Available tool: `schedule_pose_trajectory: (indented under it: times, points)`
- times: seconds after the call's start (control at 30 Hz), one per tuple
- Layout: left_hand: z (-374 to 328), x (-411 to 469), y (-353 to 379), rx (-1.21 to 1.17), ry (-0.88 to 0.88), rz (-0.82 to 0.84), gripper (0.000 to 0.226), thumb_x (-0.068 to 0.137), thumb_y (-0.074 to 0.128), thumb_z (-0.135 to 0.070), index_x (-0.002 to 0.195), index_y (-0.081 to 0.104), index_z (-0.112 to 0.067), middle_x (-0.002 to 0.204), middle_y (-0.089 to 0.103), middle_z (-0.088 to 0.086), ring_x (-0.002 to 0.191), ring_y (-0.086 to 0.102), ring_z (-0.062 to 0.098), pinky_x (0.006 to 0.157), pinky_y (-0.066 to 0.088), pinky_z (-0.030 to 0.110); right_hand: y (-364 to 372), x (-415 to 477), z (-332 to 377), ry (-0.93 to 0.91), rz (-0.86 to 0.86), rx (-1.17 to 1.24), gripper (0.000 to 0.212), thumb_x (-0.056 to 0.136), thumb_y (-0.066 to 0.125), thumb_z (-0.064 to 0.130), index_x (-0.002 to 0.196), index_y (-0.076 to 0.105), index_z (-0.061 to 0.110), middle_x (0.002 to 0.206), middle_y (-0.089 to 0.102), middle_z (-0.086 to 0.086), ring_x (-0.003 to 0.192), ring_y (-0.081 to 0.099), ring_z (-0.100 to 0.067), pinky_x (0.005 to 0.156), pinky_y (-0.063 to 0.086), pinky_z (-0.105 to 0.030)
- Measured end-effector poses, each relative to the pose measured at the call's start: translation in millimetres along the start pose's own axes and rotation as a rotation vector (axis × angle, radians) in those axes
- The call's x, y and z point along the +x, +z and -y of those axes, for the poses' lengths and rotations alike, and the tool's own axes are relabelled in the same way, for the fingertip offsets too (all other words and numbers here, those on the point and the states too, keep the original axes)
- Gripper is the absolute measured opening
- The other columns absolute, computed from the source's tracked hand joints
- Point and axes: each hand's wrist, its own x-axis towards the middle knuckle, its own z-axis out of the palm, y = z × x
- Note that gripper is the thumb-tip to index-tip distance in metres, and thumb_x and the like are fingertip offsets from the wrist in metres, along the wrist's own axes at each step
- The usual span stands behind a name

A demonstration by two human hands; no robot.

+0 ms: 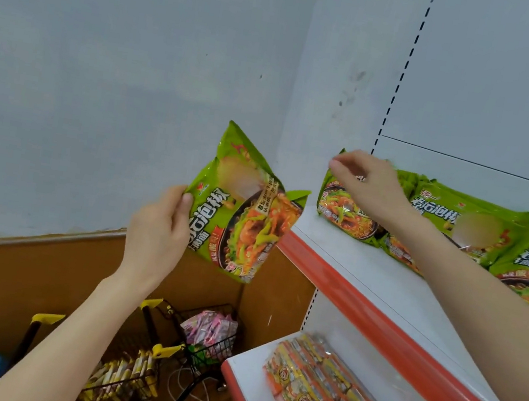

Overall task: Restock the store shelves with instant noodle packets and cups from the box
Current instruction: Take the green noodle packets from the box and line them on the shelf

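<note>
Two white shelves (361, 260), red-edged, grey wall (106, 54), brown panelling (1, 280)

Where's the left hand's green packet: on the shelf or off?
Off it. The left hand grips the green packet in the air, tilted, left of the upper shelf; the right hand pinches a shelved packet.

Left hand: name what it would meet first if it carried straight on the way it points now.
Probably the upper shelf's left end: the left hand aims its green noodle packet up and right at it. Depth is unclear.
</note>
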Motion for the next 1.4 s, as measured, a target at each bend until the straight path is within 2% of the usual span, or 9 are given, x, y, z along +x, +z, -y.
schedule_pose_trajectory:
  times: [0.1, 0.23, 0.33, 0.63, 0.8, 0.93, 1.0, 1.13, 1.4]
  points:
    - [-10, 4, 1, -0.089, 0.075, 0.067, 0.039, 0.091, 0.035, -0.033, 0.098, 0.058, -0.003, 0.074, 0.056, -0.003, 0.064, 0.05, 0.005, 0.051, 0.036, 0.024, -5, -9, 30, -0.029, 0.24, 0.137, 0.026, 0.089, 0.057, 0.033, 0.112, 0.061, 0.022, 0.099, 0.061, 0.015, 0.09, 0.058, 0.004, 0.077, 0.047, -0.008]
    - [-27, 12, 12, -0.068, 0.195, 0.098, 0.044, 0.089, 0.032, -0.032, 0.102, 0.06, -0.002, 0.08, 0.064, 0.008, 0.068, 0.053, 0.018, 0.053, 0.037, 0.024, -17, -23, 45, -0.003, 0.437, 0.204, 0.028, 0.077, 0.071, 0.032, 0.103, 0.061, 0.031, 0.099, 0.068, 0.014, 0.089, 0.066, 0.001, 0.077, 0.054, -0.018]
    - [-43, 20, 25, -0.014, 0.301, 0.08, 0.042, 0.09, 0.032, -0.029, 0.101, 0.062, -0.002, 0.079, 0.066, 0.013, 0.065, 0.052, 0.021, 0.051, 0.031, 0.017, -32, -33, 39, 0.006, 0.378, 0.114, 0.035, 0.069, 0.077, 0.033, 0.1, 0.064, 0.025, 0.102, 0.069, 0.003, 0.099, 0.065, -0.016, 0.09, 0.052, -0.037]
    - [-112, 21, 87, -0.077, 0.497, 0.041, 0.041, 0.09, 0.042, -0.023, 0.116, 0.055, 0.006, 0.109, 0.064, 0.022, 0.1, 0.058, 0.031, 0.085, 0.043, 0.034, -112, -64, -13, 0.255, -0.135, 0.03, 0.015, 0.075, 0.074, 0.025, 0.087, 0.066, 0.023, 0.08, 0.065, 0.007, 0.073, 0.058, -0.005, 0.071, 0.045, -0.022]
    - [-109, -30, 127, 0.125, 0.467, 0.609, 0.055, 0.098, 0.031, -0.04, 0.144, 0.027, -0.009, 0.152, 0.026, 0.006, 0.142, 0.018, 0.016, 0.115, 0.01, 0.034, -127, -75, -67, 0.51, -0.438, 0.079, 0.033, 0.073, 0.076, 0.033, 0.096, 0.066, 0.01, 0.095, 0.068, -0.006, 0.089, 0.063, -0.021, 0.079, 0.052, -0.038]
    - [-104, -52, 142, 0.232, 0.498, 0.801, 0.059, 0.097, 0.026, -0.046, 0.144, 0.026, -0.009, 0.153, 0.024, 0.006, 0.144, 0.01, 0.017, 0.116, 0.009, 0.036, -114, -77, -99, 0.65, -0.461, 0.049, 0.042, 0.074, 0.075, 0.031, 0.101, 0.061, 0.002, 0.1, 0.064, -0.01, 0.093, 0.06, -0.026, 0.077, 0.051, -0.039]
    - [-102, -54, 145, 0.229, 0.518, 0.782, 0.057, 0.097, 0.026, -0.047, 0.138, 0.036, -0.009, 0.147, 0.035, 0.007, 0.142, 0.015, 0.019, 0.115, 0.013, 0.034, -104, -77, -107, 0.689, -0.461, 0.043, 0.04, 0.075, 0.074, 0.031, 0.094, 0.057, 0.001, 0.096, 0.061, -0.013, 0.09, 0.059, -0.03, 0.076, 0.052, -0.046]
    - [-100, -54, 146, 0.207, 0.522, 0.761, 0.053, 0.096, 0.027, -0.047, 0.128, 0.045, -0.008, 0.137, 0.046, 0.006, 0.139, 0.023, 0.02, 0.113, 0.016, 0.029, -88, -75, -109, 0.701, -0.41, -0.056, 0.035, 0.082, 0.067, 0.028, 0.073, 0.04, 0.008, 0.076, 0.044, -0.006, 0.068, 0.041, -0.019, 0.05, 0.026, -0.027]
    - [-100, -55, 148, 0.186, 0.515, 0.746, 0.049, 0.096, 0.028, -0.047, 0.122, 0.047, -0.01, 0.133, 0.048, 0.004, 0.139, 0.023, 0.018, 0.112, 0.018, 0.026, -78, -80, -110, 0.745, -0.339, -0.135, 0.049, 0.084, 0.066, 0.027, 0.062, 0.023, 0.017, 0.063, 0.028, 0.0, 0.054, 0.026, -0.011, 0.046, 0.017, -0.026]
